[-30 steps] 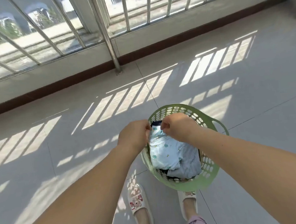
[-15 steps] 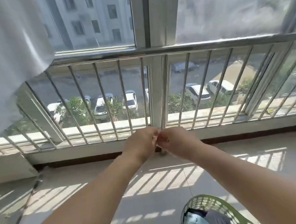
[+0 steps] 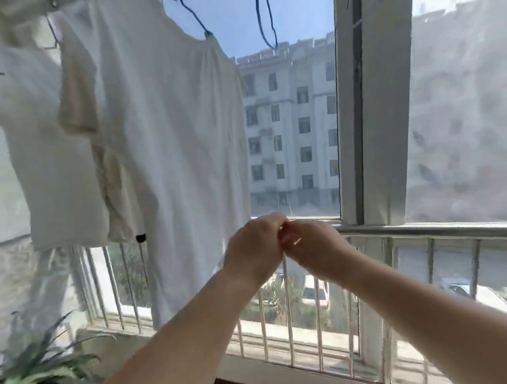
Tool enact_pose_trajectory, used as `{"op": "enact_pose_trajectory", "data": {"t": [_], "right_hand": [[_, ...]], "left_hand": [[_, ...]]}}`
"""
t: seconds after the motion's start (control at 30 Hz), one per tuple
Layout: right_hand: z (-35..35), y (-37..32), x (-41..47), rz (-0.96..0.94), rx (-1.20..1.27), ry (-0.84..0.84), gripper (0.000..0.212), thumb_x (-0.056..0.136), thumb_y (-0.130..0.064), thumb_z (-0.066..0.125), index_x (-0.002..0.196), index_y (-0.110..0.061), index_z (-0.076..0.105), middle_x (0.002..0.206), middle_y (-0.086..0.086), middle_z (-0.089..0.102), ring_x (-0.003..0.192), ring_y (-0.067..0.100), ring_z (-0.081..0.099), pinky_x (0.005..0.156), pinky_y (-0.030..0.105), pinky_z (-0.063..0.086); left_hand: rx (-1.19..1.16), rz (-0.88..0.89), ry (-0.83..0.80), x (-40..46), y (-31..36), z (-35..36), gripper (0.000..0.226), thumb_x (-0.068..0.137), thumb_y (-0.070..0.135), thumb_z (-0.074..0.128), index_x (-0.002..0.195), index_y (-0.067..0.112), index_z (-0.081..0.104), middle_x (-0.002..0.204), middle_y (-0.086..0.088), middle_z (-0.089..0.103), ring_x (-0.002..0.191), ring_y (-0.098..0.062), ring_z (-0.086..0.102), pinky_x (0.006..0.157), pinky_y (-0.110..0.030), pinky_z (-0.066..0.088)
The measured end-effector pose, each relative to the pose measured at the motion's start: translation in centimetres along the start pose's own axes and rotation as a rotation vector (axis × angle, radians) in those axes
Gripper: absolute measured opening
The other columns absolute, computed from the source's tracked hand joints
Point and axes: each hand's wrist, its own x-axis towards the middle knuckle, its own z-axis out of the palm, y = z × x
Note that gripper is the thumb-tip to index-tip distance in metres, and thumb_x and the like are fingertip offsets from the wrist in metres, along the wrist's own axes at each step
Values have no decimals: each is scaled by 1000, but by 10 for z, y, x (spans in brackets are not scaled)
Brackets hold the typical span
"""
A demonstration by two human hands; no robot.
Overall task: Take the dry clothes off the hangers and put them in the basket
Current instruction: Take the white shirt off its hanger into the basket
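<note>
Hands met in front of you at railing height: your left hand (image 3: 254,245) and right hand (image 3: 316,247) were curled, knuckles touching, holding no garment I could see. You faced the white T-shirt (image 3: 177,143) on its blue hanger (image 3: 195,19), probably next; the basket was out of view.

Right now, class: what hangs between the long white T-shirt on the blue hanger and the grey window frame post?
An empty blue wire hanger, seen in the head view against open sky.
</note>
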Motion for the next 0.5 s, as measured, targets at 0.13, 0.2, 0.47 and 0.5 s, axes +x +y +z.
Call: {"op": "enact_pose_trajectory", "data": {"t": [0.13,0.2,0.47,0.5], "right_hand": [[-32,-39,25,-72,51,101,26,98,-15,42,118,-19,59,115,2,66,104,19,62,89,27,49],[-48,-57,39,-113,115,163,28,96,-16,45,118,-24,59,116,-3,65,107,16,60,92,27,47],[-108,-132,109,-273,163,410,36,91,-17,50,126,-26,54,121,-3,61,114,16,53,97,26,40],[-115,-140,121,-278,153,452,36,92,-16,50,126,-25,53,122,-3,60,115,16,52,98,27,39]], "left_hand": [[89,13,107,16,1,-60,18,93,18,40,91,17,58,90,-2,66,84,-23,60,72,-32,46],[143,31,185,26,1,-92,19,93,19,40,93,18,59,95,0,65,88,-21,59,75,-32,45],[526,154,820,93,-44,-191,42,78,-2,56,117,12,60,131,-16,50,123,-35,44,103,-47,35],[539,123,883,104,-50,-204,48,77,-2,57,123,12,55,135,-17,46,127,-36,40,107,-50,31]]}}
